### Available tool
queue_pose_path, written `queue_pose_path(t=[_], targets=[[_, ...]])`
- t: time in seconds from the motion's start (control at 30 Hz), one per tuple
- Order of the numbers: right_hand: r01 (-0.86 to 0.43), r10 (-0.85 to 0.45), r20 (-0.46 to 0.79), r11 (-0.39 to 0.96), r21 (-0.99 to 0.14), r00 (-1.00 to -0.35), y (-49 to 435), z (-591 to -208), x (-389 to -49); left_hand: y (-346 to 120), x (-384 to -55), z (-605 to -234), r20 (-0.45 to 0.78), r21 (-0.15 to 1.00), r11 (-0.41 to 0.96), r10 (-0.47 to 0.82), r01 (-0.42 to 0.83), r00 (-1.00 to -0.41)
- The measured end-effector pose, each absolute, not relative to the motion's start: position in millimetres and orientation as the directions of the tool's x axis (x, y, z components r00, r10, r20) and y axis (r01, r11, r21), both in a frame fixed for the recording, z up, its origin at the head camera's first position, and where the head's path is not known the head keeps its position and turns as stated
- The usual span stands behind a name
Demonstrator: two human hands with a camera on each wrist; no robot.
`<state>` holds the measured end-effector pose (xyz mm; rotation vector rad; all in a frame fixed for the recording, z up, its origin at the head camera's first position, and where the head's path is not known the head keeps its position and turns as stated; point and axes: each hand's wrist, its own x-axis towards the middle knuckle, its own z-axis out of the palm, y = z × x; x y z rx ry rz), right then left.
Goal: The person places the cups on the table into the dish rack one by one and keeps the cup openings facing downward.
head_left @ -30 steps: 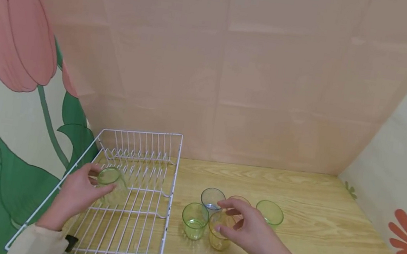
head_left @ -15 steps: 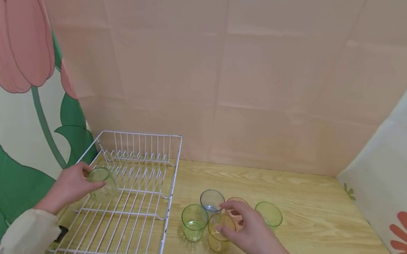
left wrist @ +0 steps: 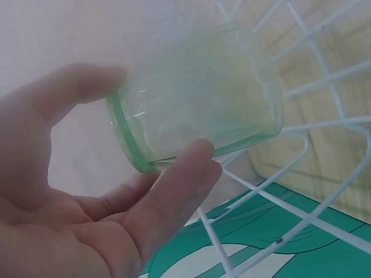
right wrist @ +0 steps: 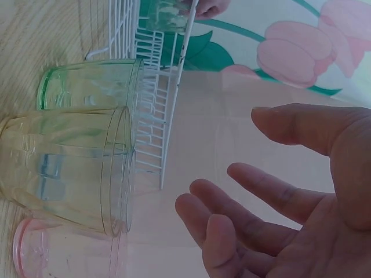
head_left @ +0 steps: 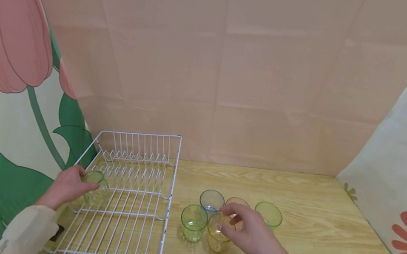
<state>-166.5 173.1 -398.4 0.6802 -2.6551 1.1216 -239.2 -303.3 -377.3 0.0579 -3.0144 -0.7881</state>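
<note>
The left hand [head_left: 66, 187] pinches a pale green, transparent round cup [head_left: 96, 192] between thumb and fingers, at the left side of the white wire rack [head_left: 165, 225].
I cannot tell if it touches the rack. The right hand [head_left: 251, 234], fingers bent and spread, is just above a yellow, transparent round cup [head_left: 216, 242].

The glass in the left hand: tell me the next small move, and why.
Probably ease the glass gently down until it sits on the rack. The left hand pinches it over the rack's left side, and the views don't settle whether it is resting there, so loosening first could let it drop. The right hand holds nothing.
</note>
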Motion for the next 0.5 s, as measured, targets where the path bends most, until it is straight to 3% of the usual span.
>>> queue_pose_path(t=[0.5], targets=[[-0.435, -0.350, 0.270, 0.592, -0.678, -0.897, 172, -398, -168, -307, -247, -392, -0.001, 0.508, 0.860, -0.054, -0.046, -0.999]])
